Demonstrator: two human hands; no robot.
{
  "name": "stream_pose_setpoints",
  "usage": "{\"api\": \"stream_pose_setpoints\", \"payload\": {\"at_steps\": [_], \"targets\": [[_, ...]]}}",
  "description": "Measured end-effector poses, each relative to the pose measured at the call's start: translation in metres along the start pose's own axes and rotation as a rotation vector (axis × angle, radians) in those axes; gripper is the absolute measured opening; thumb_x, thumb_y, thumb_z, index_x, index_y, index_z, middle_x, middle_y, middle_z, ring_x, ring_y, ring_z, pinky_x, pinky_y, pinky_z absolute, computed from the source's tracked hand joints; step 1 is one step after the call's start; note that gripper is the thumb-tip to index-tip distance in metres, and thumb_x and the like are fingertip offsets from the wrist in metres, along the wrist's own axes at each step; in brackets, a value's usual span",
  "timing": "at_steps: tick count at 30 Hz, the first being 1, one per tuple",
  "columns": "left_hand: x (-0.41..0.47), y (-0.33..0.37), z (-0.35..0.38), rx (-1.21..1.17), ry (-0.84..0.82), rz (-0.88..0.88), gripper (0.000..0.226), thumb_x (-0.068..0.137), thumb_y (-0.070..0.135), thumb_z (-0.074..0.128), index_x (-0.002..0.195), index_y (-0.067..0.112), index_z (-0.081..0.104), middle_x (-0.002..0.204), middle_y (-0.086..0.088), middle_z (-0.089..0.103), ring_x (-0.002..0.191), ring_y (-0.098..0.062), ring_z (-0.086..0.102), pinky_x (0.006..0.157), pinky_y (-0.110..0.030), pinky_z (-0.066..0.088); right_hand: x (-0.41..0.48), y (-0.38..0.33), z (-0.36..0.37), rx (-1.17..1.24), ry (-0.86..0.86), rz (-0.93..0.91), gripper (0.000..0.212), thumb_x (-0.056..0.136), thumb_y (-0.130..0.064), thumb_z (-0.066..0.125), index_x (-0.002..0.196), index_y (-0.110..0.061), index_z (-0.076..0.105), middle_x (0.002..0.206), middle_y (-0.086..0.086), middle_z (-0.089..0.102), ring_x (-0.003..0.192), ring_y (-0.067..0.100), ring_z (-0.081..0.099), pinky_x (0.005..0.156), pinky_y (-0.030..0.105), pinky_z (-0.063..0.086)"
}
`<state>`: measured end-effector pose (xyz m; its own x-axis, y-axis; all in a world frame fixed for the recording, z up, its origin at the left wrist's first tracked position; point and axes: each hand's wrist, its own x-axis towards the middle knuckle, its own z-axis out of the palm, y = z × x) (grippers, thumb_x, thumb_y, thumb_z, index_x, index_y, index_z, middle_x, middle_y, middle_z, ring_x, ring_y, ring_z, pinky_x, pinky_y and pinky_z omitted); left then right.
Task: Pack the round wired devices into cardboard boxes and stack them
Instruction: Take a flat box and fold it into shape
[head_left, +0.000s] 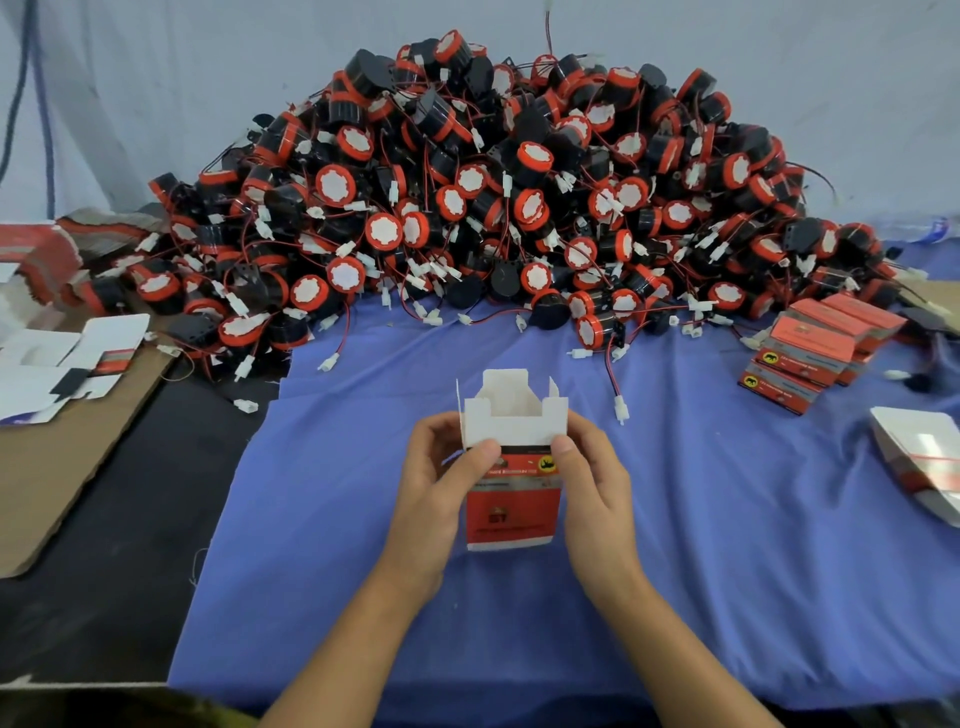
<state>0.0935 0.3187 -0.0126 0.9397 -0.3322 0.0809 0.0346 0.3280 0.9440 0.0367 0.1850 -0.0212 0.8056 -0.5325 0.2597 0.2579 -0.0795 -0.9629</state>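
Observation:
A red and white cardboard box (513, 514) is held upright over the blue cloth, its white top flaps standing open. My left hand (439, 486) grips its left side, thumb on the front face. My right hand (592, 483) grips the right side, thumb on the front near a yellow logo. A large heap of round black and red wired devices (493, 197) with white connectors fills the back of the table. A low stack of packed red boxes (818, 345) lies at the right.
Flat unfolded box blanks (62, 358) lie at the left on brown cardboard (67, 467). More banded flat blanks (919, 462) sit at the far right. Loose wires and white plugs (621, 408) trail onto the blue cloth (322, 545) ahead of the box.

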Motion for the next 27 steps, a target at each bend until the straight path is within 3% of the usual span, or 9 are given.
{"api": "stream_pose_setpoints", "payload": {"at_steps": [4,7,12,16,19,22,24,26,27], "targets": [[-0.005,0.004,0.011,-0.116,-0.022,-0.032,0.045,0.076,0.020,0.079,0.114,0.013,0.054,0.112,-0.011,0.072,0.099,-0.023,0.071,0.077,-0.028,0.058,-0.009,-0.007,0.005,0.106,0.061,0.038,0.035,0.096,-0.031,0.054,0.120,-0.008,0.065,0.111,0.006,0.073,0.095,0.011,0.066,0.078,0.022,0.052],[-0.008,0.006,0.016,-0.106,-0.021,-0.016,0.040,0.073,0.022,0.076,0.108,0.020,0.058,0.108,-0.006,0.073,0.093,-0.022,0.071,0.075,-0.030,0.059,-0.012,-0.012,0.008,0.185,0.098,0.060,0.035,0.092,-0.027,0.057,0.122,-0.010,0.065,0.104,-0.004,0.075,0.092,0.005,0.068,0.075,0.019,0.054],[-0.012,0.008,0.023,-0.057,-0.014,0.035,0.030,0.073,0.013,0.061,0.097,0.030,0.061,0.105,-0.002,0.072,0.093,-0.020,0.068,0.078,-0.036,0.058,-0.013,-0.017,0.011,0.263,0.143,0.090,0.037,0.085,-0.016,0.058,0.121,-0.017,0.066,0.110,0.003,0.074,0.093,0.008,0.068,0.073,0.021,0.055],[-0.015,0.015,0.030,-0.030,0.008,0.090,0.032,0.068,0.007,0.053,0.092,0.029,0.058,0.092,0.005,0.068,0.080,-0.009,0.063,0.064,-0.022,0.053,-0.018,-0.026,0.016,0.253,0.155,0.100,0.031,0.091,-0.003,0.055,0.116,-0.019,0.066,0.109,0.002,0.071,0.089,0.010,0.062,0.072,0.021,0.052],[-0.018,0.019,0.035,0.080,0.010,0.158,0.032,0.070,0.005,0.044,0.091,0.027,0.056,0.082,0.013,0.058,0.069,-0.002,0.052,0.057,-0.015,0.047,-0.021,-0.030,0.017,0.190,0.189,0.063,0.029,0.087,-0.013,0.051,0.113,-0.019,0.064,0.101,-0.006,0.065,0.085,0.008,0.055,0.070,0.017,0.048],[-0.020,0.022,0.038,0.146,-0.066,0.157,0.040,0.075,0.007,0.041,0.101,0.030,0.061,0.090,0.019,0.066,0.078,0.000,0.060,0.064,-0.013,0.049,-0.024,-0.032,0.018,0.147,0.173,0.076,0.036,0.084,-0.019,0.046,0.113,-0.028,0.066,0.099,-0.008,0.063,0.085,0.009,0.056,0.072,0.021,0.049],[-0.021,0.022,0.036,0.151,-0.152,0.122,0.042,0.081,0.014,0.046,0.111,0.037,0.065,0.105,0.020,0.070,0.092,0.002,0.066,0.069,-0.013,0.053,-0.025,-0.034,0.017,0.190,0.144,0.104,0.035,0.088,-0.028,0.047,0.113,-0.036,0.070,0.106,-0.013,0.071,0.097,0.007,0.064,0.082,0.023,0.051],[-0.021,0.023,0.031,0.095,-0.197,0.036,0.039,0.087,0.043,0.055,0.125,0.043,0.064,0.126,0.015,0.068,0.111,-0.003,0.066,0.080,-0.022,0.057,-0.023,-0.037,0.015,0.272,0.114,0.173,0.036,0.093,-0.046,0.047,0.115,-0.038,0.074,0.118,-0.010,0.073,0.112,0.010,0.066,0.093,0.032,0.050],[-0.020,0.024,0.029,0.061,-0.196,-0.024,0.049,0.086,0.061,0.055,0.131,0.045,0.061,0.136,0.011,0.065,0.121,-0.009,0.064,0.089,-0.029,0.058,-0.022,-0.039,0.014,0.288,0.109,0.218,0.040,0.092,-0.055,0.047,0.116,-0.038,0.074,0.119,-0.007,0.074,0.112,0.011,0.068,0.092,0.034,0.049]]}}
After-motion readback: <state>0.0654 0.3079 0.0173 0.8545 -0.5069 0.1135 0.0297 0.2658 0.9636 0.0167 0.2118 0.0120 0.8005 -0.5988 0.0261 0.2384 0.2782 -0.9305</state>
